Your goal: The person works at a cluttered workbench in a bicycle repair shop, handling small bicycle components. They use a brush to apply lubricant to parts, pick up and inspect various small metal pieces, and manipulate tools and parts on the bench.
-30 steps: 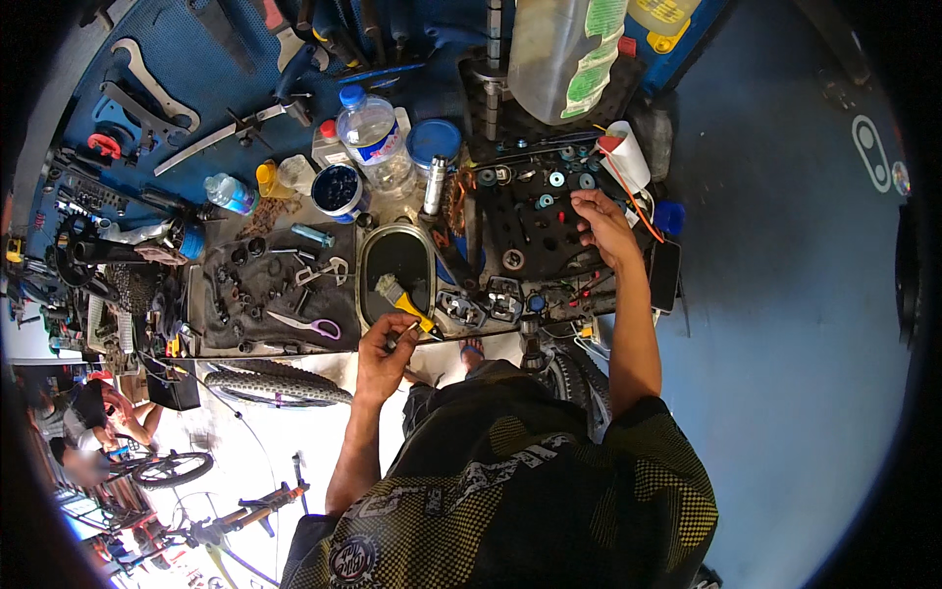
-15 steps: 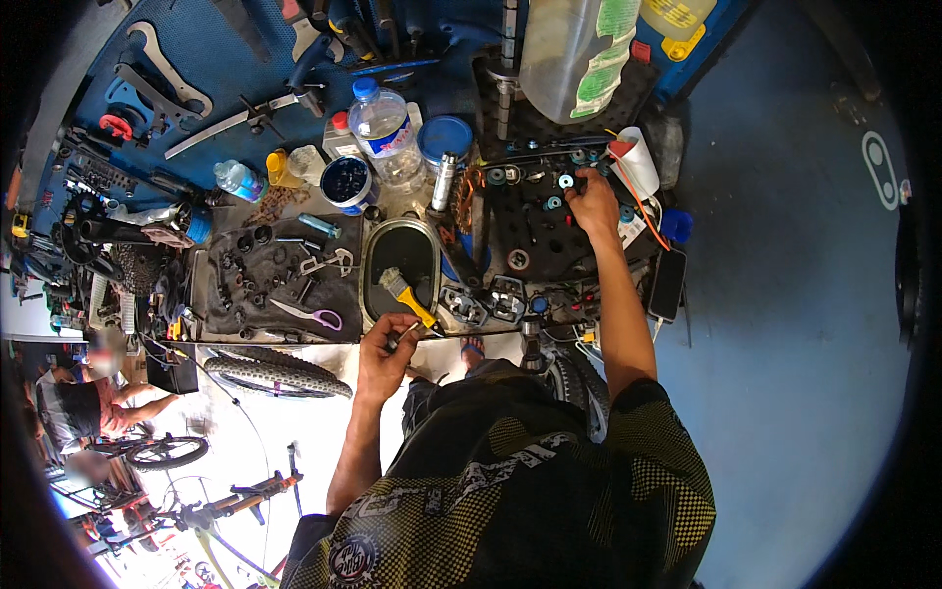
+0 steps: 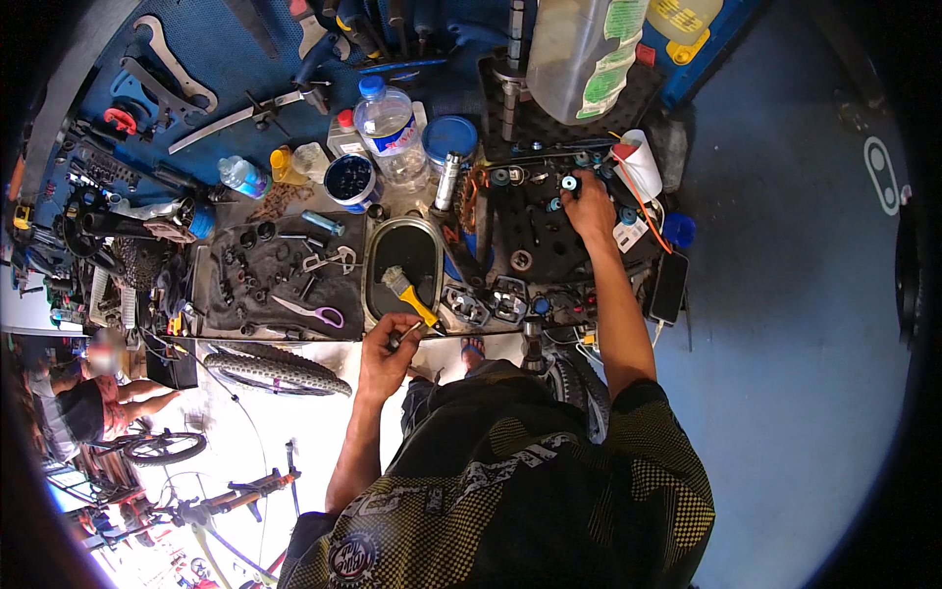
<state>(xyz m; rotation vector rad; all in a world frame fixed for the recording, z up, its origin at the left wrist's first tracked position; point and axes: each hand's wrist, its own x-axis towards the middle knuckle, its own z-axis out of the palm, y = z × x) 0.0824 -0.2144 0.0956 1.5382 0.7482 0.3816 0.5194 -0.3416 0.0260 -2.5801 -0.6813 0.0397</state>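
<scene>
My left hand (image 3: 389, 355) is at the bench's front edge, fingers closed around a small metal part (image 3: 410, 332) with a thin, light end; the rest is hidden in my grip. Just beyond it, a yellow-handled brush (image 3: 413, 296) leans in a metal tray (image 3: 369, 285) of dark liquid. My right hand (image 3: 590, 210) reaches over the black holed tool mat (image 3: 510, 224) on the right. Its fingers are closed at a small round part with a teal end (image 3: 569, 184). Another teal-ended part (image 3: 554, 204) sits beside those fingers.
Scissors (image 3: 312, 312) and small bike parts lie on a dark mat (image 3: 235, 319) at left. Two pedals (image 3: 466, 305) rest near the front edge. A water bottle (image 3: 391, 137) and tubs stand behind. A phone (image 3: 668, 287) with a cable is at right; another person (image 3: 74, 402) is far left.
My right hand has shifted slightly left and nearer to me, its fingers now at the teal-ended part. My left hand stays almost still with its metal part. The whole view has shifted a little.
</scene>
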